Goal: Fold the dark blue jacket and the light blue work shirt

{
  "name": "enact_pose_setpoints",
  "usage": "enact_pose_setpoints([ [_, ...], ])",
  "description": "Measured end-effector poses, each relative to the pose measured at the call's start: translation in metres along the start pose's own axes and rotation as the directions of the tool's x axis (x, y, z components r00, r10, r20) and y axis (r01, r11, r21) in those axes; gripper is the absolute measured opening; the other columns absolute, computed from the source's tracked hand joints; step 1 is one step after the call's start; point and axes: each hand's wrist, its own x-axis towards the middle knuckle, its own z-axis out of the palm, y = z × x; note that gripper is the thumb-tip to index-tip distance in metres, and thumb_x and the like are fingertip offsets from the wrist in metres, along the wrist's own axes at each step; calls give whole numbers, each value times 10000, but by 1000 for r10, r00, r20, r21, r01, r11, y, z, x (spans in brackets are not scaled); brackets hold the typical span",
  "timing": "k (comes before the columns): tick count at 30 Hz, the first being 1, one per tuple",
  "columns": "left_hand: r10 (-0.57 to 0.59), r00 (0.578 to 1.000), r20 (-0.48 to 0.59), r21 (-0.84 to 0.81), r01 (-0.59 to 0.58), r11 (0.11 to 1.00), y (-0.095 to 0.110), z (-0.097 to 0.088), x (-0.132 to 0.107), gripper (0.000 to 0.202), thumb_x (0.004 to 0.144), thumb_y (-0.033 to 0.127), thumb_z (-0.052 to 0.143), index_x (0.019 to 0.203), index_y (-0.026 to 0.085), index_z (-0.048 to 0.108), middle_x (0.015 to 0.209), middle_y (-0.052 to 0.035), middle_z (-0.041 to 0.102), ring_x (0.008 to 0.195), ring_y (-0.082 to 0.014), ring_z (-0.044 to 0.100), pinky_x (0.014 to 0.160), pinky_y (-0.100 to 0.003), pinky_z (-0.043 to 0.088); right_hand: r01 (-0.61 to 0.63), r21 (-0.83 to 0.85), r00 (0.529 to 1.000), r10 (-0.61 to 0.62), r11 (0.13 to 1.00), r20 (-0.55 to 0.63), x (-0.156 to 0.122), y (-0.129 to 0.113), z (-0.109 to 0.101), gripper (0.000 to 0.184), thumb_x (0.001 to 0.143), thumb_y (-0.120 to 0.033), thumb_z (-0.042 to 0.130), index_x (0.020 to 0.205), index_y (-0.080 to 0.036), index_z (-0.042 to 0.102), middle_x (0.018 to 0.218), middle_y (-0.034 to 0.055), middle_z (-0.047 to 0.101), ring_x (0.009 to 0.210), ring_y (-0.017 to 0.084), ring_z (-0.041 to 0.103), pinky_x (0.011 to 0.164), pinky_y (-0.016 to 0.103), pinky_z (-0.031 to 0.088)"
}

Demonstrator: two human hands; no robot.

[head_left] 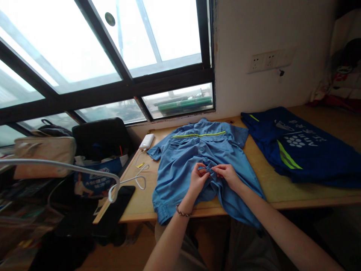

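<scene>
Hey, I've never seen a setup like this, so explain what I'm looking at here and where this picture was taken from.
There's no robot here, just a person working with two bare hands. The single picture comes from a camera worn on their head, looking forward and down, so their forearms reach in from the bottom edge.

On the wooden table lies a light blue short-sleeved shirt, spread out with its collar away from the person. The left hand and the right hand pinch the cloth at its lower front; the fingers hide exactly what is between them.

To the right is a dark blue garment with white print, and to the shirt's left a small white block.
</scene>
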Motion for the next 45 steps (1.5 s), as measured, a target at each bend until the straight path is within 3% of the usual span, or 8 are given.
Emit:
enact_pose_setpoints([
  [4, 14, 1000, -11, 57, -14, 998, 1, 1, 0, 368, 626, 230, 672, 842, 182, 378, 617, 41, 545, 561, -99, 551, 595, -241, 467, 192, -274, 974, -216, 942, -62, -4, -4, 3, 275, 740, -421, 525, 683, -156, 569, 643, 27, 550, 609, 140, 487, 550, 246, 370],
  [8, 33, 999, 3, 108, -33, 994, 3, -1, 0, 349, 618, 242, 671, 825, 178, 398, 611, 55, 484, 532, -65, 486, 508, -168, 390, 318, -383, 948, -298, 867, 112, -8, -7, 7, 244, 822, -382, 391, 717, -191, 501, 629, -7, 492, 602, 126, 458, 588, 244, 346],
  [17, -13, 990, 137, -27, 17, 999, -3, -7, 4, 401, 622, 305, 672, 868, 182, 379, 653, 30, 535, 534, -78, 499, 504, -180, 354, -86, 96, 962, 58, 992, 265, -1, -1, 1, 292, 716, -442, 503, 629, -172, 434, 509, -52, 393, 443, 68, 313, 433, 201, 214],
  [25, 104, 991, -82, 297, -76, 952, 8, -5, 1, 264, 719, 379, 572, 848, 165, 486, 519, 47, 459, 457, -92, 449, 460, -193, 347, -72, 185, 986, 43, 980, 160, 4, -7, -3, 345, 740, -507, 460, 640, -178, 451, 477, -61, 349, 423, 75, 331, 416, 205, 237],
  [30, 289, 955, -66, 700, -162, 696, 15, -19, -33, 282, 768, 372, 519, 967, 174, 553, 835, -71, 611, 803, -191, 574, 739, -303, 428, 94, -314, 994, -74, 945, 75, -36, -21, -14, 284, 745, -452, 489, 713, -174, 538, 584, -1, 521, 546, 132, 480, 535, 261, 391],
  [33, 259, 964, 59, 916, -155, 370, 17, -44, -74, 432, 727, 371, 568, 1116, 192, 511, 1198, -114, 497, 1154, -265, 398, 952, -443, 292, 243, -633, 969, -211, 735, 127, -87, -20, -25, 287, 724, -374, 553, 955, -205, 572, 937, 61, 600, 900, 217, 523, 803, 352, 409],
  [36, 127, 986, 105, 986, -120, 117, 22, -75, -115, 487, 743, 371, 540, 1199, 222, 456, 1292, -90, 421, 1222, -262, 317, 986, -498, 237, 283, -795, 952, -259, 537, 163, -129, -5, -44, 479, 671, -270, 594, 1140, -244, 505, 1173, 52, 520, 1121, 262, 404, 938, 419, 335],
  [45, 34, 972, 231, 973, -230, -10, 56, -145, -180, 396, 762, 165, 435, 1126, 267, 555, 1164, -36, 553, 1088, -191, 495, 910, -315, 404, 265, -901, 936, -316, 342, 155, -174, 19, -136, 520, 601, -74, 411, 1050, -271, 584, 1135, -7, 558, 1113, 229, 456, 972, 408, 360],
])
